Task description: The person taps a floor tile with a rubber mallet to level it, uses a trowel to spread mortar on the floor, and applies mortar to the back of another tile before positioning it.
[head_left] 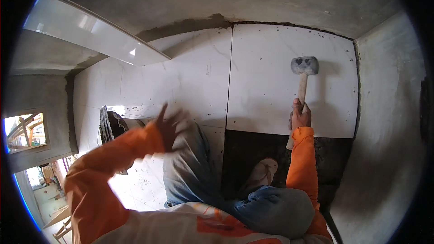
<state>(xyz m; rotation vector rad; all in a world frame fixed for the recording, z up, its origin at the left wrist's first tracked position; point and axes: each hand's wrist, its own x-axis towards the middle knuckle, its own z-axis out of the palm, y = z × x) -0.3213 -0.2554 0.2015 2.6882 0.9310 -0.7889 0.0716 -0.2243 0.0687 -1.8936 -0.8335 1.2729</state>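
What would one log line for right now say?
right hand: grips mallet by handle | left hand: open, blurred, near knee | mallet: over white tile, contact unclear

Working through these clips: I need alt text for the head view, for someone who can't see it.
A person's right hand grips a wooden-handled, grey-headed mallet over a large white floor tile. The left hand, blurred with fingers spread, is near the left leg in jeans. A dark patch borders the tile.

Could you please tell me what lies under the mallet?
Under the mallet, in the right hand, is a white floor tile; the handle's end reaches over a dark floor area. The head hides the tile patch directly beneath it, so contact cannot be told.
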